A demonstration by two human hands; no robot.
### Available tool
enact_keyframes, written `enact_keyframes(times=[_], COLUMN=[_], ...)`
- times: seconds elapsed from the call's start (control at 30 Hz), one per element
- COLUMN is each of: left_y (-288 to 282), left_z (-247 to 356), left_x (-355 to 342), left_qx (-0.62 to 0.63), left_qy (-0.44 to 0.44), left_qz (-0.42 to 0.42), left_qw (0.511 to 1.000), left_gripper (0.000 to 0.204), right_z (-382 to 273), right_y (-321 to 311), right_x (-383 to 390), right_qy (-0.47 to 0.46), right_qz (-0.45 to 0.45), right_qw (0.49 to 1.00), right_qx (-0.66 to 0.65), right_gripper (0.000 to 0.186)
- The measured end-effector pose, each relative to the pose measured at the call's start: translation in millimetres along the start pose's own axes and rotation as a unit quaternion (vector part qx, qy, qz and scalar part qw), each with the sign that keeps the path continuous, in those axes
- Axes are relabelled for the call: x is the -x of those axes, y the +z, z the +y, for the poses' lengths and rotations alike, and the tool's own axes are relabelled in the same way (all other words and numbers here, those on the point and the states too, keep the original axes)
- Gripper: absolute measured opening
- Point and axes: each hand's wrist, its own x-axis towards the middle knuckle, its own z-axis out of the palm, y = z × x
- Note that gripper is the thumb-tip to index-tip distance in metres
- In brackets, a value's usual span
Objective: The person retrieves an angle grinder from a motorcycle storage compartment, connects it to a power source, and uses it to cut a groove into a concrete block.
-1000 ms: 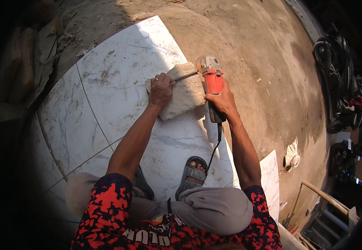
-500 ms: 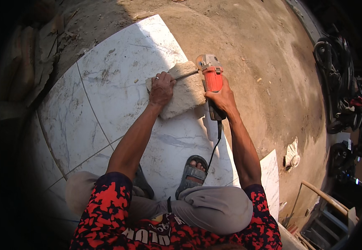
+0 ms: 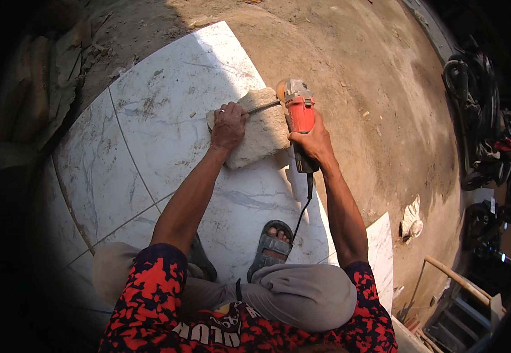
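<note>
My left hand [image 3: 229, 126], with a ring on one finger, is closed on a dark metal rod [image 3: 264, 106]. Beneath the rod lies a rough, pale stone block [image 3: 261, 135], and the hand presses the rod against its top. The rod's right end reaches past the block's upper right edge. Wrapped round the body of a red and black angle grinder [image 3: 301, 115] is my right hand [image 3: 314, 142]. The grinder's brownish disc [image 3: 280, 90] is at the rod's right end; whether they touch I cannot tell. A black cord [image 3: 302, 213] runs from the grinder toward my sandalled foot.
White marbled tiles [image 3: 143, 135] lie under the block and my feet. Beyond their edge is bare, dusty ground [image 3: 379, 117]. A crumpled whitish thing [image 3: 411, 220] lies to the right, near a wooden pole [image 3: 452, 276]. Dark tangled gear [image 3: 473, 117] lines the far right.
The grinder has shifted very slightly toward me, with its disc turned a little more into view. My left hand, the rod and the block look almost unmoved.
</note>
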Motion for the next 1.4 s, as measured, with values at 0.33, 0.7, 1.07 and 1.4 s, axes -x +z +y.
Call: enact_keyframes(times=[0.33, 0.7, 1.07, 1.4], left_y=[1.7, 2.9, 2.5, 3.2], left_z=[-2.0, -2.6, -4.0, -2.8], left_x=[0.3, 0.3, 0.2, 0.5], left_qx=[0.004, 0.006, 0.006, 0.005], left_qy=[0.002, 0.003, 0.006, 0.006], left_qz=[0.003, 0.003, 0.008, 0.003], left_qw=[1.0, 1.0, 1.0, 1.0], left_gripper=[0.009, 0.009, 0.009, 0.01], right_z=[0.0, 2.0, -0.4, 4.4], right_y=[-0.6, 0.1, 0.4, -1.0], right_x=[-1.5, -0.3, -1.4, -3.9], right_qy=[-0.011, -0.019, -0.016, -0.005], right_qz=[0.011, 0.009, 0.013, 0.011], right_qw=[1.0, 1.0, 1.0, 1.0], right_qx=[-0.002, 0.001, -0.001, 0.003], right_gripper=[0.093, 0.092, 0.094, 0.093])
